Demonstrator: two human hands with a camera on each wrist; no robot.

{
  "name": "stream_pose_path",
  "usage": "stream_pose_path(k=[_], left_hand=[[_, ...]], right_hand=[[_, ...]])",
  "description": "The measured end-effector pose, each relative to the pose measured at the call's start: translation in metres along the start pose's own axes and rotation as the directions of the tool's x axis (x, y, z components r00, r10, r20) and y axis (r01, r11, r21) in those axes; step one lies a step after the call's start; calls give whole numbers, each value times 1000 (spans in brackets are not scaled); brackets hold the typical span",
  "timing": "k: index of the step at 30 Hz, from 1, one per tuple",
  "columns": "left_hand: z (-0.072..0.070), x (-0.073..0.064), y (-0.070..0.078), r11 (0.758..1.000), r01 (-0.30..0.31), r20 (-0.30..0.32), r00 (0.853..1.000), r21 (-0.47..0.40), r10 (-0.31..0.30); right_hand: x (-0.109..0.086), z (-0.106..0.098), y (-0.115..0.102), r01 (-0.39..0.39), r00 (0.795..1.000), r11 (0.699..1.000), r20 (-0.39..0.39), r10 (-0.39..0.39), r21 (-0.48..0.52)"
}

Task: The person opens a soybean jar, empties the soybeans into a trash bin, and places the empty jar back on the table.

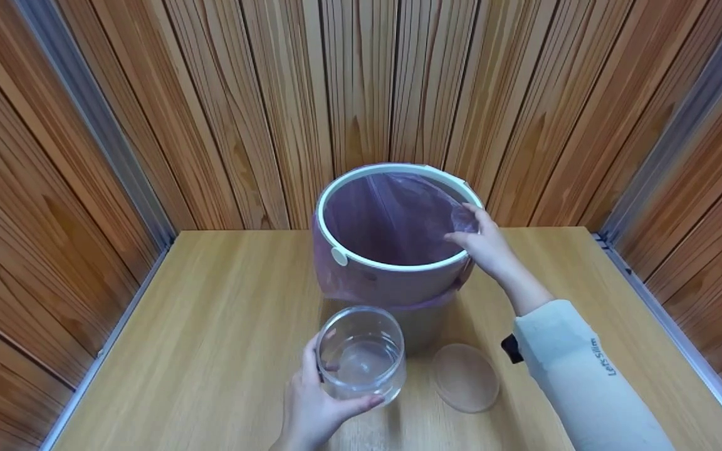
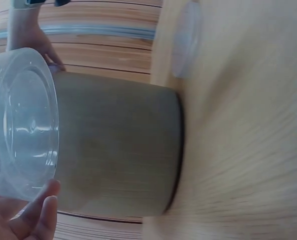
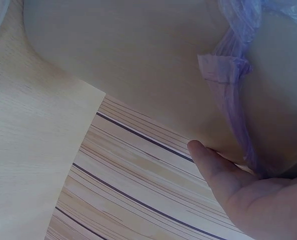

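Note:
My left hand (image 1: 318, 401) grips a clear round jar (image 1: 361, 351) from its left side and front, with the open mouth up, in front of the bin. Whether the jar holds any clear liquid I cannot tell. In the left wrist view the jar (image 2: 31, 125) shows its base, with fingertips against it. A round bin (image 1: 423, 326) with a pale rim stands behind, lined with a purple bin liner (image 1: 392, 213). At the rim's right side my right hand (image 1: 489, 244) pinches the liner between thumb and fingers. In the right wrist view a twisted strip of liner (image 3: 228, 90) hangs outside the bin.
A clear round lid (image 1: 466, 378) lies flat on the wooden table (image 1: 210, 326), right of the jar and in front of the bin. Wood-plank walls (image 1: 286, 113) close off the back and both sides, with metal strips (image 1: 104, 125) along the corners.

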State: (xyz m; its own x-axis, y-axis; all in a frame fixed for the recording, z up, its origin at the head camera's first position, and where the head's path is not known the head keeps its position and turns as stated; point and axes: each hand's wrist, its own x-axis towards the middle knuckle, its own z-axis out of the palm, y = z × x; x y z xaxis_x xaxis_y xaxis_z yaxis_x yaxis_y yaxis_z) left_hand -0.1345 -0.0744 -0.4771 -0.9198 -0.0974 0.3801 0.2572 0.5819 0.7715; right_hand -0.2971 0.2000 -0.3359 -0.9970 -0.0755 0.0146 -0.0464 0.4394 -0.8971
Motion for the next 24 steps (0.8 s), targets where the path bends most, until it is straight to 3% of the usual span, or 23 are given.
stream_pose_path(k=[11,19,24], left_hand=[[17,-8,-15,996,70,40,997,59,-73],[29,-12,-27,986,164,167,972,12,-164],[35,-14,-37,990,142,210,968,-5,-137]], right_hand=[[-1,-1,-1,2,1000,1000,1,-2,0],[-1,-1,-1,-7,1000,1000,5,7,-10],[-2,0,-2,-7,1000,1000,0,7,-11]])
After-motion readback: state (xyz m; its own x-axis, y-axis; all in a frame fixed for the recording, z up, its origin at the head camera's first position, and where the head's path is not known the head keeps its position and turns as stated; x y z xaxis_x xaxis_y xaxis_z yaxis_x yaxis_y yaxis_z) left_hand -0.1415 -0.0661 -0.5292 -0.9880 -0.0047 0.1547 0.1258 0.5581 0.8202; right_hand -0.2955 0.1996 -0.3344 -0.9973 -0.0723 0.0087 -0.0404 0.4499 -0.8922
